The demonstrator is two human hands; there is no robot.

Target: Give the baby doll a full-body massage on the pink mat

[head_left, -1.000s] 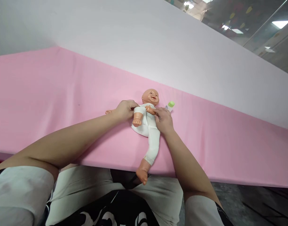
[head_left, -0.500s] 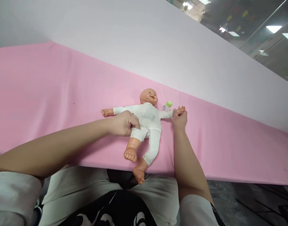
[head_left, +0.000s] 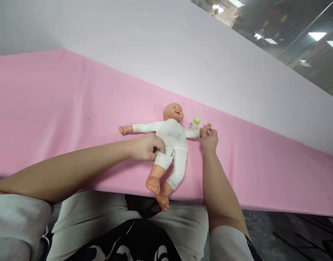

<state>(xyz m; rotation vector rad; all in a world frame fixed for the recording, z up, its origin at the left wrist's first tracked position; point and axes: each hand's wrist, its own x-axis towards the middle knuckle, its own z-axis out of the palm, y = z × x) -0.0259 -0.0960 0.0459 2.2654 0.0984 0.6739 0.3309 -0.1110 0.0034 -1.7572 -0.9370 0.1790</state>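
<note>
Baby doll (head_left: 173,139) lies face up on the pink tabletop (head_left: 60,119), head at 12 o'clock, feet overhanging the near edge at 6. Your left hand (head_left: 146,146) has its fingers (head_left: 158,144) closed on the white suit at the doll's hip; your right hand (head_left: 209,139) pinches the doll's hand at 3 o'clock. Small green-capped bottle (head_left: 194,123) sits just beside that arm. Keep the hip pinned flat while you draw the arm straight; pull on cloth, not limb, and avoid nudging the bottle.
</note>
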